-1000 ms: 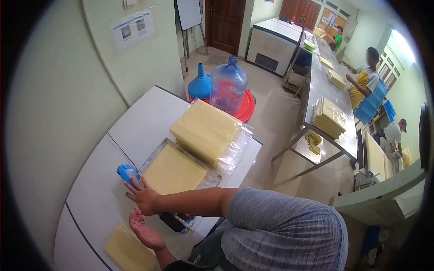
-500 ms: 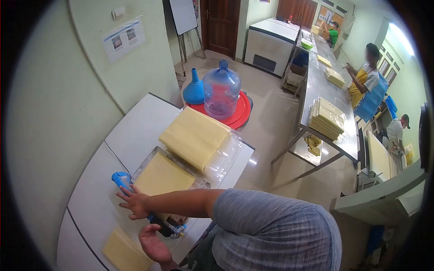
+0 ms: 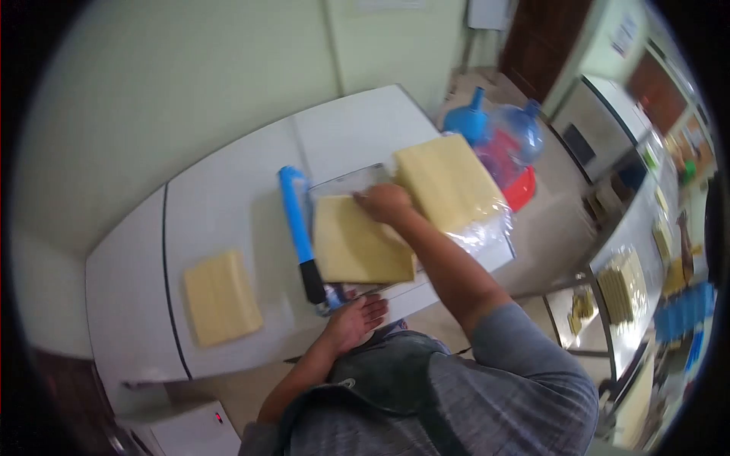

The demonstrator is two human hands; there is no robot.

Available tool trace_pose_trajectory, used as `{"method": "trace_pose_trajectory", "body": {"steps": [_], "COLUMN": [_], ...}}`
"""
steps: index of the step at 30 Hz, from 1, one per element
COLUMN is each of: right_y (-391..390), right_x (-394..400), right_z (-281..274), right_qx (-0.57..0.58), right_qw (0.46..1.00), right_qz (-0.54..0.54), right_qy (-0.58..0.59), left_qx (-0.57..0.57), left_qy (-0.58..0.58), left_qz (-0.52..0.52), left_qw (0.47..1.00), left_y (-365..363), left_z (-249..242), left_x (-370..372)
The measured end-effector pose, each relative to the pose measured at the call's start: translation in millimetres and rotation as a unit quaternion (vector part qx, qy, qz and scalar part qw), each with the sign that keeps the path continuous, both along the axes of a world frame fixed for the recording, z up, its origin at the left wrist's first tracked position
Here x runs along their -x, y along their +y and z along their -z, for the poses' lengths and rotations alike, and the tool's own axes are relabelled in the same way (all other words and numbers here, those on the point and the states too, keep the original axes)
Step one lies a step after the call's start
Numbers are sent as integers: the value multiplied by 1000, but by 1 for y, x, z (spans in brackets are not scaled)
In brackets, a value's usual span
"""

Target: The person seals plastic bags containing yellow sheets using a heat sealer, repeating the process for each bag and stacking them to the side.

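Note:
A stack of pale yellow sheets [image 3: 357, 247] lies on a flat tray [image 3: 346, 181] on the white table. My right hand [image 3: 386, 204] is at the stack's far edge, fingers curled and closed on the sheets, slightly blurred. Palm up, my left hand [image 3: 356, 323] is held by the table's near edge with fingers stretched and nothing in it. Between the tray and the left side of the table lies a long blue bar with a black end [image 3: 296, 228]. A larger stack, partly in clear plastic [image 3: 449, 182], sits right of the tray.
A smaller yellow stack [image 3: 222, 298] lies on the table's left part. Behind the right end stand a blue funnel [image 3: 465, 121] and a clear water bottle [image 3: 517, 133]. Far right, a steel table [image 3: 627, 251] carries more yellow stacks [image 3: 623, 285].
The view has swung left. My right hand has moved from beside the blue bar to the sheets' far edge, its spread fingers now closed. My left hand stays near the table edge.

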State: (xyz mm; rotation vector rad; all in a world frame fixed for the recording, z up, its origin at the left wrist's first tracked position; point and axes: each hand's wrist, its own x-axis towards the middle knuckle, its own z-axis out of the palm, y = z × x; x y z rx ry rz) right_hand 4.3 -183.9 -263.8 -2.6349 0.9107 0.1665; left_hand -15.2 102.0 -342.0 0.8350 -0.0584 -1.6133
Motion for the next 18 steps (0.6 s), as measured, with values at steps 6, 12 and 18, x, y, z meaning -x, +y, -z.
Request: {"method": "trace_pose_trajectory", "body": {"steps": [6, 12, 18], "right_y": [55, 176, 292], "right_x": [87, 99, 18], "right_z": [4, -47, -8], "right_qx": [-187, -478, -565], "right_qw": [982, 875, 810], "right_qz": [-13, 65, 7], "right_qy": [-7, -25, -154], "left_qx": [-1, 46, -42], "left_qy": [67, -29, -264], "left_qz": [-146, -78, -142], "left_qw": [987, 995, 953], "left_y": [32, 145, 262], "left_z": [-24, -60, -64], "left_x": [-6, -74, -168]}}
